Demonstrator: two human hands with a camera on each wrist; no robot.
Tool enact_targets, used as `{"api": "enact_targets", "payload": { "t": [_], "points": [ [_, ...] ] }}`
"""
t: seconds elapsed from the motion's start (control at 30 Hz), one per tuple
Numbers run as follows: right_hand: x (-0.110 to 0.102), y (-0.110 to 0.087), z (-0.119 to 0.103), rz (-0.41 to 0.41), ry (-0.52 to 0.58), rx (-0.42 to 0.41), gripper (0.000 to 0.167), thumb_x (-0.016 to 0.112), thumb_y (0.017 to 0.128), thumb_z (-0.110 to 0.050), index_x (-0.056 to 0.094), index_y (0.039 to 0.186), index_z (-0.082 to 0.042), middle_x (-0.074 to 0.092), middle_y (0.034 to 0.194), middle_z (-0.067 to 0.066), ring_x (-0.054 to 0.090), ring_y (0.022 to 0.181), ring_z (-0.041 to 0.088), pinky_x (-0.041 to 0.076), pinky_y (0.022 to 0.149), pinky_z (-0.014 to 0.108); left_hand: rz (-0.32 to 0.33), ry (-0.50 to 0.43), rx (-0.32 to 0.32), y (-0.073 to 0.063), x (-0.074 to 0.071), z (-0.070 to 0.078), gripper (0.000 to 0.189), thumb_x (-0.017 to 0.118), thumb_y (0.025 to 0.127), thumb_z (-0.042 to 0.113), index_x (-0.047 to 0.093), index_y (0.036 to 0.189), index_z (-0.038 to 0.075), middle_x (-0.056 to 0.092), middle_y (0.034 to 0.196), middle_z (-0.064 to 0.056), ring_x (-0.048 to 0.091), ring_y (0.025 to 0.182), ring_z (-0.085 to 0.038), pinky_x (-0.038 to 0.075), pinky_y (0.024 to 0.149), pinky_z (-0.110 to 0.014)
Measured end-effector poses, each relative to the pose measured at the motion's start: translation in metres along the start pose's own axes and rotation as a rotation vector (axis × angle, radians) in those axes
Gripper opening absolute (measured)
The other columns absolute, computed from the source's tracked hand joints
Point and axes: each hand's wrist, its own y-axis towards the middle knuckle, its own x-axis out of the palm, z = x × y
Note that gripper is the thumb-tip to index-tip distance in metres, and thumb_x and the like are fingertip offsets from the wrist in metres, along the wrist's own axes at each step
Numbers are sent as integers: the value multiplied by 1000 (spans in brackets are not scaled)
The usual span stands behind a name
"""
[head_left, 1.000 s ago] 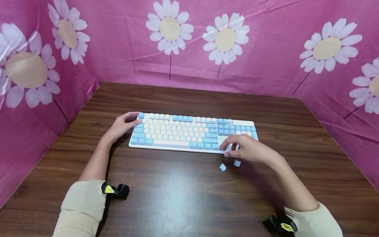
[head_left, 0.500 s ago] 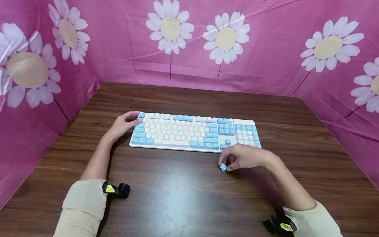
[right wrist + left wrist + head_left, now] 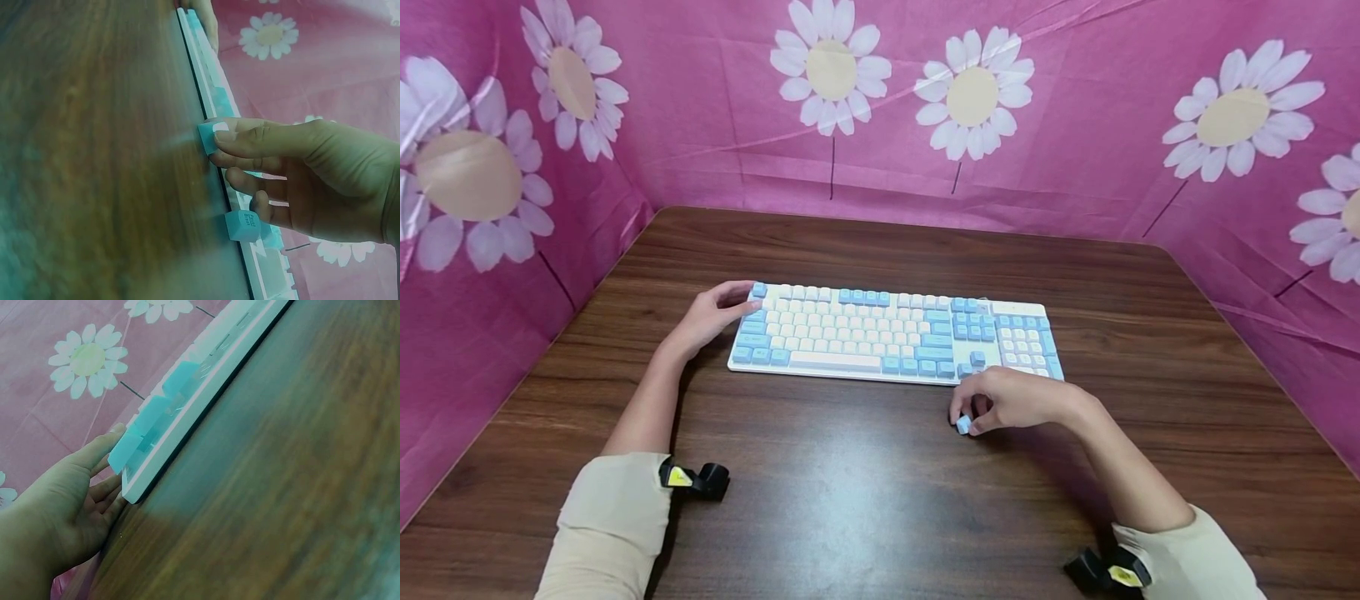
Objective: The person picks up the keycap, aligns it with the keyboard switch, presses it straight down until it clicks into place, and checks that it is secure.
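Note:
A white and light-blue keyboard lies on the brown wooden table. My left hand holds its left end, thumb over the edge keys and the other fingers at the back, as the left wrist view also shows. In front of the keyboard, my right hand pinches a loose light-blue keycap between thumb and fingertips, close over the table. A second loose keycap, with dark lettering, sits below the curled little finger in the right wrist view; the hand hides it in the head view.
The table reaches back to a pink cloth printed with white daisies. Black cameras are strapped on both forearms over beige sleeves. A white number pad and blue keys stand behind my right hand.
My right hand has come off the keyboard's lower right part, moved toward me and taken hold of a loose keycap on the table. My left hand has stayed on the keyboard's left end.

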Motion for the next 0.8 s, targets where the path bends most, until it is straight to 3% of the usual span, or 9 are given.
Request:
{"api": "enact_targets", "payload": {
  "t": [0.13, 0.33, 0.47, 0.8],
  "points": [
    [0, 1, -1, 1, -12, 4, 16, 68, 84, -11, 64, 96, -20, 59, 80, -8, 54, 71, 9, 46, 61, 26, -8, -9, -6, -8, 1, 16, 55, 57, 92, 18, 36, 135, -8, 36, 136, -26, 31, 125, -38, 25, 101, -49],
    [1, 3, -2, 4, -21, 5, 23, 70, 81, -11, 59, 100, -19, 58, 81, -7, 53, 67, 9, 46, 60, 27, -3, -3, -10, 6, -1, -10, 61, 61, 90, 29, 37, 137, -2, 38, 138, -21, 32, 126, -33, 26, 101, -48],
    [2, 4, -2, 10, -34, 16, 23, 71, 81, -11, 58, 97, -21, 58, 79, -7, 53, 67, 9, 46, 60, 27, 4, 6, -12, 7, -1, -13, 62, 61, 89, 32, 38, 138, 1, 38, 138, -19, 32, 125, -32, 27, 100, -47],
    [3, 7, 0, 45, -35, 11, 17, 68, 84, -11, 60, 92, -23, 59, 77, -10, 53, 69, 8, 45, 59, 25, -15, -13, -20, -9, 1, 18, 55, 57, 92, 17, 35, 136, -7, 35, 137, -25, 29, 126, -37, 24, 101, -49]
  ]
}}
